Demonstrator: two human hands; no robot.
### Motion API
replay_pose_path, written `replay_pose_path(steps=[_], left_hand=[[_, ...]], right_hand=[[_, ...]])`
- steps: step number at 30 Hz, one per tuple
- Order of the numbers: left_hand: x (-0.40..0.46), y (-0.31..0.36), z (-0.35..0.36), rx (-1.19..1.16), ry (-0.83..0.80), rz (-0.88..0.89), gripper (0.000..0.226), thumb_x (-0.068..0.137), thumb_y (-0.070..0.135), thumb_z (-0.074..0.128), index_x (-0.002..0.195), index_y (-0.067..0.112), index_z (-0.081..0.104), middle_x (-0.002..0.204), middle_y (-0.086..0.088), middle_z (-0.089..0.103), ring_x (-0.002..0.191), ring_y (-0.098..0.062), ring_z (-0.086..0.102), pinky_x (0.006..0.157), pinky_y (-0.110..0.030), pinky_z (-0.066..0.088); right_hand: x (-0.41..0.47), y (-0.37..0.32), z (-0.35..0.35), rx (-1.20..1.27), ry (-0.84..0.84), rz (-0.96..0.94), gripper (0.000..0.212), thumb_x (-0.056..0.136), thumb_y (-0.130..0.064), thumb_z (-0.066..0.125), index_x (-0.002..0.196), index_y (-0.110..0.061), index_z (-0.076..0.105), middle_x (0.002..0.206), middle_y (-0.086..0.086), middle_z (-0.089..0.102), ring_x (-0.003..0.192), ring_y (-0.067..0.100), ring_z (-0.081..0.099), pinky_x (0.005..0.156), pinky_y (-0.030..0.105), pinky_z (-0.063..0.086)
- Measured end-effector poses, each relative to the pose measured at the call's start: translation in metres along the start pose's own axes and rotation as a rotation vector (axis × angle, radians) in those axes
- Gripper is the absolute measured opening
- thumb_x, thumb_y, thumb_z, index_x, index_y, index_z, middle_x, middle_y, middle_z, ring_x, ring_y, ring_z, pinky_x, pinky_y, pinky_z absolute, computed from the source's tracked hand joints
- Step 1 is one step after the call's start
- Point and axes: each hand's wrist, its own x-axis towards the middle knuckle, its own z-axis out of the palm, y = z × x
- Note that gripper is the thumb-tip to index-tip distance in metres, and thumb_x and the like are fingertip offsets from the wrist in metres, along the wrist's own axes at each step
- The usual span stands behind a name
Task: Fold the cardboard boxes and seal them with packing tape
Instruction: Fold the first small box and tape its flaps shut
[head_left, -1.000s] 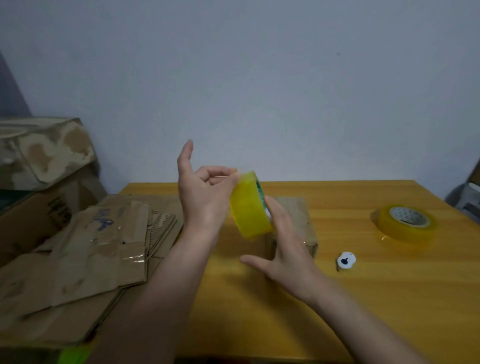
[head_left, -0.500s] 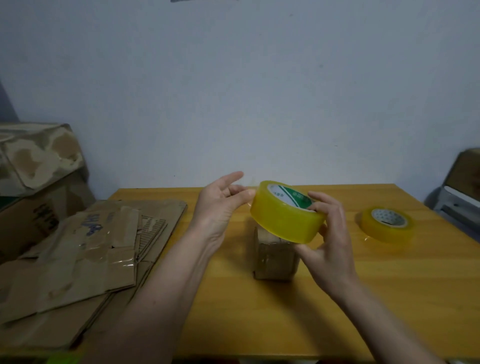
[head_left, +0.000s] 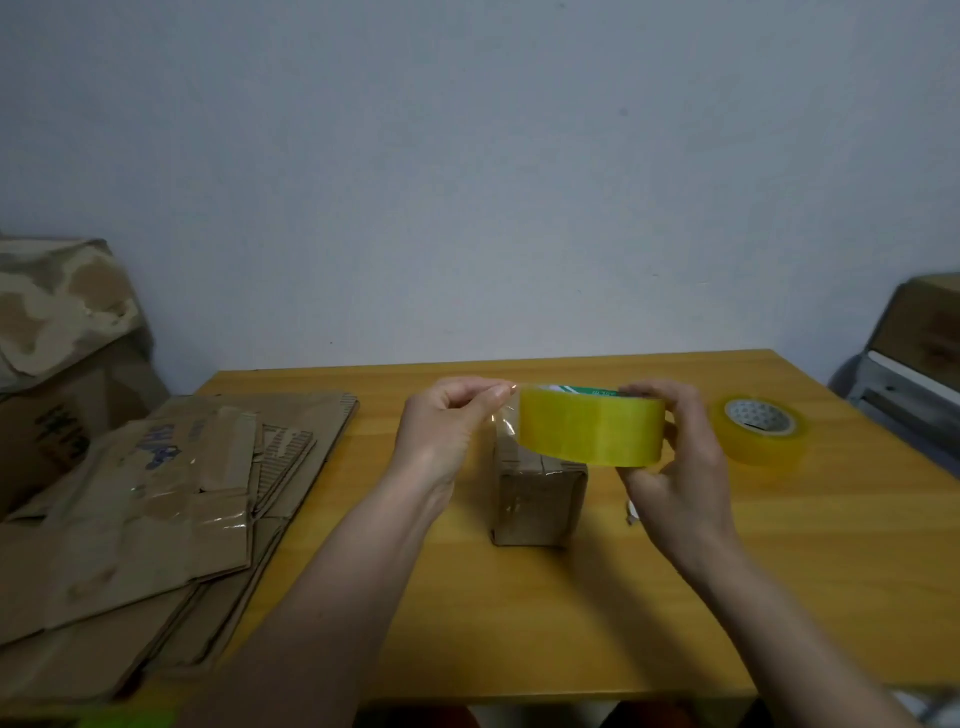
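Observation:
A small folded cardboard box (head_left: 537, 501) stands upright in the middle of the wooden table (head_left: 779, 571). Just above it, my right hand (head_left: 675, 462) grips a yellow roll of packing tape (head_left: 592, 431) held on its side. My left hand (head_left: 452, 421) pinches the loose end of the tape at the roll's left edge, with a short clear strip pulled out between fingers and roll. The roll hides the box's top.
A pile of flattened cardboard boxes (head_left: 156, 509) covers the table's left side. A second yellow tape roll (head_left: 761, 428) lies flat at the right. Large cartons (head_left: 57, 332) stand off the table at the left, and a grey object (head_left: 909, 374) at the right.
The roll has turned from tilted to level over the box. My left hand went from an open touch to pinching the tape end and drawing it out.

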Motion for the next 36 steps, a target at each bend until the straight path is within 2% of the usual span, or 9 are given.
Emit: replay_pose_path(steps=[2,5,9,12,14,18,22,31,36], left_hand=[[-0.004,-0.002,0.004,-0.066,-0.025,-0.047,0.017,0.085,0.008,0.07,0.075,0.021,0.076,0.074,0.001,0.07,0.068,-0.006,0.059,0.073,-0.024,0.049],[-0.009,-0.005,0.014,-0.093,-0.068,-0.094,0.01,0.085,0.01,0.07,0.078,0.016,0.075,0.065,0.0,0.062,0.061,-0.008,0.053,0.066,-0.023,0.048],[-0.009,-0.01,0.021,-0.08,-0.01,-0.123,0.008,0.083,0.015,0.073,0.076,0.011,0.074,0.055,0.005,0.057,0.055,-0.006,0.049,0.061,-0.023,0.044],[-0.008,-0.019,0.017,0.019,0.097,-0.107,0.011,0.083,0.017,0.074,0.072,0.017,0.073,0.049,0.015,0.056,0.05,-0.001,0.048,0.06,-0.02,0.041],[-0.008,-0.028,0.011,0.012,0.185,-0.107,0.011,0.083,0.019,0.074,0.072,0.018,0.072,0.048,0.018,0.058,0.049,0.005,0.05,0.061,-0.018,0.041],[-0.012,-0.048,0.005,0.001,0.247,-0.148,0.009,0.085,0.018,0.072,0.077,0.018,0.071,0.046,0.02,0.056,0.045,0.011,0.05,0.056,-0.007,0.043],[-0.015,-0.068,0.009,0.019,0.263,-0.194,0.01,0.086,0.02,0.072,0.076,0.021,0.071,0.052,0.019,0.06,0.049,0.007,0.054,0.054,-0.007,0.045],[-0.003,-0.091,0.014,0.021,0.353,-0.285,0.016,0.085,0.018,0.073,0.071,0.024,0.067,0.076,0.012,0.069,0.073,0.003,0.061,0.058,-0.009,0.042],[-0.002,-0.109,0.015,-0.008,0.378,-0.382,0.009,0.087,0.025,0.071,0.08,0.027,0.066,0.087,0.007,0.068,0.092,-0.008,0.062,0.078,-0.024,0.051]], right_hand=[[0.002,0.001,-0.002,0.064,0.099,0.079,0.061,0.069,0.008,0.073,0.121,-0.014,0.05,0.114,0.006,0.054,0.106,0.016,0.053,0.085,0.029,0.049],[0.004,-0.002,0.0,0.241,0.211,0.264,0.05,0.079,-0.016,0.064,0.127,-0.015,0.049,0.115,-0.002,0.058,0.11,0.01,0.055,0.086,0.02,0.046],[-0.003,0.002,0.001,0.373,0.098,0.368,0.044,0.09,-0.005,0.058,0.125,-0.03,0.051,0.108,-0.018,0.061,0.101,-0.004,0.057,0.082,0.015,0.047],[-0.003,0.012,-0.011,0.09,-0.03,0.156,0.063,0.076,0.009,0.047,0.131,-0.021,0.047,0.118,-0.013,0.053,0.104,-0.002,0.05,0.085,0.012,0.041],[0.0,0.026,-0.025,-0.115,-0.084,0.08,0.076,0.064,0.013,0.044,0.133,-0.018,0.046,0.119,-0.001,0.051,0.107,0.012,0.048,0.085,0.025,0.041],[-0.003,0.048,-0.039,-0.485,-0.213,0.063,0.088,0.058,0.026,0.052,0.134,-0.017,0.05,0.107,0.013,0.048,0.097,0.031,0.048,0.064,0.036,0.041],[-0.007,0.054,-0.033,-0.602,-0.251,0.06,0.081,0.062,0.023,0.057,0.131,-0.021,0.052,0.107,0.013,0.049,0.098,0.034,0.048,0.057,0.034,0.039],[0.0,0.068,-0.017,-0.762,-0.397,0.121,0.08,0.07,0.007,0.071,0.135,-0.03,0.043,0.122,0.011,0.046,0.111,0.032,0.043,0.062,0.033,0.035],[-0.005,0.078,-0.003,-0.76,-0.446,0.208,0.079,0.075,0.006,0.069,0.137,-0.031,0.039,0.121,0.01,0.044,0.11,0.03,0.044,0.067,0.033,0.036]])
